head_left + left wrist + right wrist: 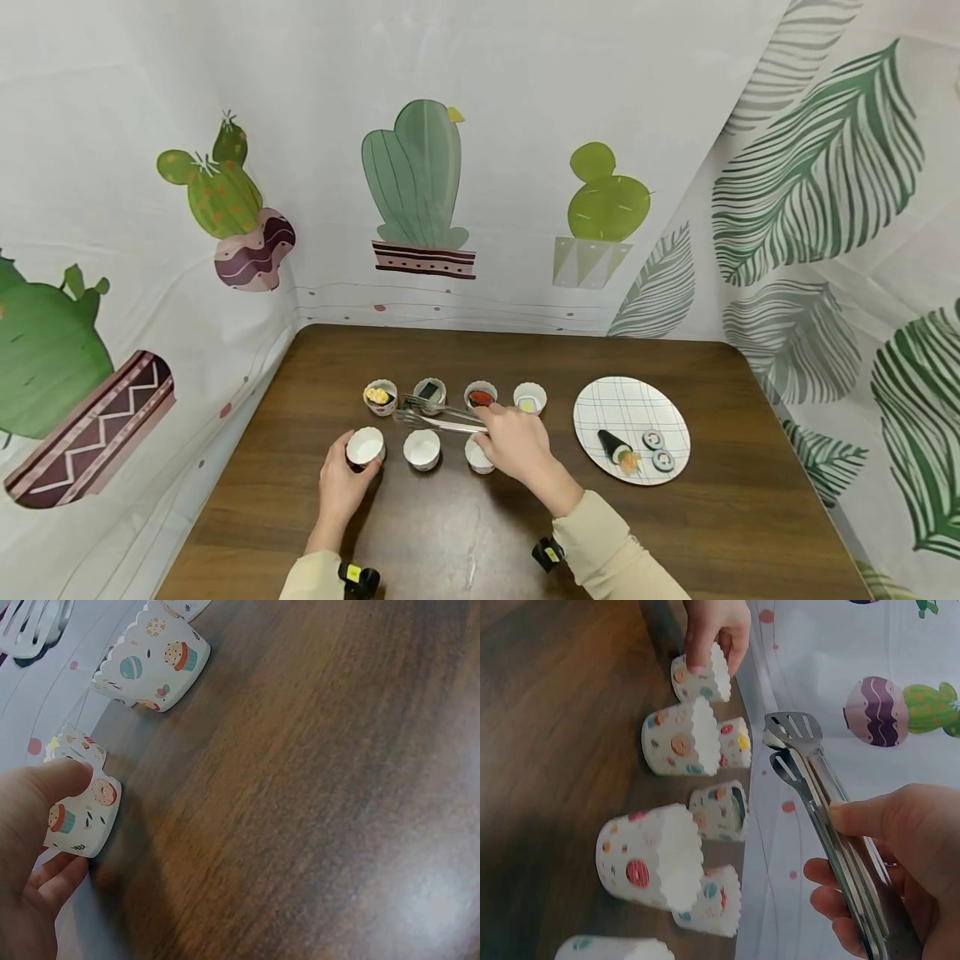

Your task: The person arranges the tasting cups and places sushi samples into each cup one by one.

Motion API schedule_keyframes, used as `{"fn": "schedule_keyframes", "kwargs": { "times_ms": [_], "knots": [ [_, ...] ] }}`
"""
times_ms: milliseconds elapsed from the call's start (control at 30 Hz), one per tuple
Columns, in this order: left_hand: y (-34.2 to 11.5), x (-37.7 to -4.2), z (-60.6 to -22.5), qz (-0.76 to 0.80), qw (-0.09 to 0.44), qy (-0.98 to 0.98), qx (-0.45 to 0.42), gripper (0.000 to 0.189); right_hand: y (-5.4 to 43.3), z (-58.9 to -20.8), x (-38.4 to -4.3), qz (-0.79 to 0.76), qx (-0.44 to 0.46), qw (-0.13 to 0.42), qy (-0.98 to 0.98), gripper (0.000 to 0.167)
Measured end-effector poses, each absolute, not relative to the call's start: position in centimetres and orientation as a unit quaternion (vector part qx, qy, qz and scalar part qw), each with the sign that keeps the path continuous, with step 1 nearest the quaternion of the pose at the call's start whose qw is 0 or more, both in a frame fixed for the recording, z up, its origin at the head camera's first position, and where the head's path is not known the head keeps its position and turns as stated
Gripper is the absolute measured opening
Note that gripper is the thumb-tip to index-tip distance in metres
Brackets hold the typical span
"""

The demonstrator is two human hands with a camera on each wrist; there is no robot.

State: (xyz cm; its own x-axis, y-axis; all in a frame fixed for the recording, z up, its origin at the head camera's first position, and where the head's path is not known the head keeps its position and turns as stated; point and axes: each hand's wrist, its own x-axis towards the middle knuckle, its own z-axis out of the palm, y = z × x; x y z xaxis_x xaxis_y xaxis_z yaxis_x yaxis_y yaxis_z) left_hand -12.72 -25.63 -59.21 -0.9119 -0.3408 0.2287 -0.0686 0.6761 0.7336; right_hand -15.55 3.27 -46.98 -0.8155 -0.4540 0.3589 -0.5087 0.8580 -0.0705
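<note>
My left hand (341,487) holds a small white paper baking cup (366,446) at the left end of the front row, thumb and fingers on its sides. In the left wrist view, cupcake pictures decorate this cup (86,817). A pair of metal tongs (840,847) with slotted heads is gripped in my right hand (521,446). Their heads extend leftward between the two rows of cups, the arms slightly apart with nothing between them. Beside the left hand stands an empty middle cup (422,450). Another front cup (478,458) is partly hidden under my right hand.
Behind, cups hold a yellow-topped piece (378,395), a dark piece (428,390), a red-topped piece (481,397) and something yellow-green (528,406). At right, a white checked plate (611,400) bears a hand roll (615,447) and two sushi rolls (663,460). A patterned cloth (517,167) hangs behind the table.
</note>
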Motion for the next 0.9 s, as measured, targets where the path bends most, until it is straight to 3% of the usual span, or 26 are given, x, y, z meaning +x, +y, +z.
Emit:
{"fn": "schedule_keyframes", "kwargs": {
  "times_ms": [900],
  "knots": [
    [-25.6, -12.6, -59.3, -0.391, 0.179, -0.895, 0.118, 0.066, -2.2, -48.1, -15.1, 0.043, 0.288, 0.131, -0.948, 0.024]
  ]
}}
